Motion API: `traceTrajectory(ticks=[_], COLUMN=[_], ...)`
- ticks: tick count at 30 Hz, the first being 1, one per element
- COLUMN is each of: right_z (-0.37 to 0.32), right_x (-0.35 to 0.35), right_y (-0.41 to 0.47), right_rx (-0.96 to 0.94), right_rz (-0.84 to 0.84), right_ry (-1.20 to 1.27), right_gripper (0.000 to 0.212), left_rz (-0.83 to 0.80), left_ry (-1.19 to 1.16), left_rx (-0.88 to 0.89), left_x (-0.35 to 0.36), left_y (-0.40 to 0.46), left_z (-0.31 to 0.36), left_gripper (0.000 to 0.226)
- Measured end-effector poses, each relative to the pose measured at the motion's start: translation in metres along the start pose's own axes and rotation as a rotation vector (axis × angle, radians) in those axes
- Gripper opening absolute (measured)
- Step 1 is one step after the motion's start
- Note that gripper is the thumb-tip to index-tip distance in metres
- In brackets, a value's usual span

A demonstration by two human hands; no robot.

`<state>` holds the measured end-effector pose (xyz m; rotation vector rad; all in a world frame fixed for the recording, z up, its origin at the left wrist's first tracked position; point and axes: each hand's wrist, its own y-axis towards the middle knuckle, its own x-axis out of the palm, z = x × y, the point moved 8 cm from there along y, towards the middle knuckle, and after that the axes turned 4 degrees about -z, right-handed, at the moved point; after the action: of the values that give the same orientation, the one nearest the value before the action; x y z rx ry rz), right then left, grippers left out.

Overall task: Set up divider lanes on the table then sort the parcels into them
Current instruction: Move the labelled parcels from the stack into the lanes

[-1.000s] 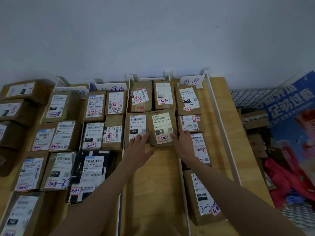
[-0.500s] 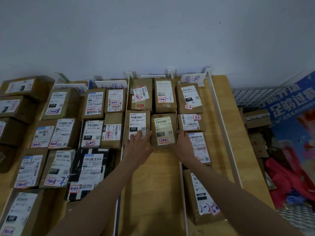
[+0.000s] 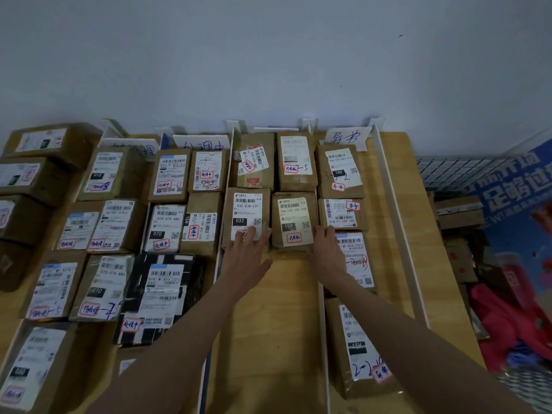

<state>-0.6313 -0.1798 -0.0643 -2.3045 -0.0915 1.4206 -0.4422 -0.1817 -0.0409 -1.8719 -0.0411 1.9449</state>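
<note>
resting flat and unclenched, left hand on the 032 parcel, right hand beside the 15h parcel

The wooden table is carrying many brown parcels, and white divider strips are running across it from the near edge toward 12 o'clock. One strip is lying at about 5 o'clock from the centre, another strip at 3 o'clock. Between them, parcels are lying in one line. In the middle lane, four parcels are sitting at the 12 o'clock end, and bare wood is showing toward 6 o'clock. At 9 o'clock, more parcels are lying tightly in rows, one of them black. Handwritten paper signs are standing at the far edge.
</note>
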Motion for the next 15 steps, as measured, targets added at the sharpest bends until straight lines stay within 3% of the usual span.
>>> traceTrajectory(ticks=[10,15], right_z=[-0.008,-0.023], right_x=[-0.013,-0.039], right_y=[-0.011,-0.033], right_rx=[-0.010,-0.102], right_rz=[0.001,0.031], right_ry=[-0.016,-0.067], right_gripper=[0.041,0.041], left_rz=[-0.047,-0.027], left_ry=[-0.010,-0.012], left_rx=[0.020,-0.005], left_x=[-0.006,-0.031], left_y=[-0.003,-0.015], left_z=[-0.005,-0.001], left_gripper=[0.072,0.065])
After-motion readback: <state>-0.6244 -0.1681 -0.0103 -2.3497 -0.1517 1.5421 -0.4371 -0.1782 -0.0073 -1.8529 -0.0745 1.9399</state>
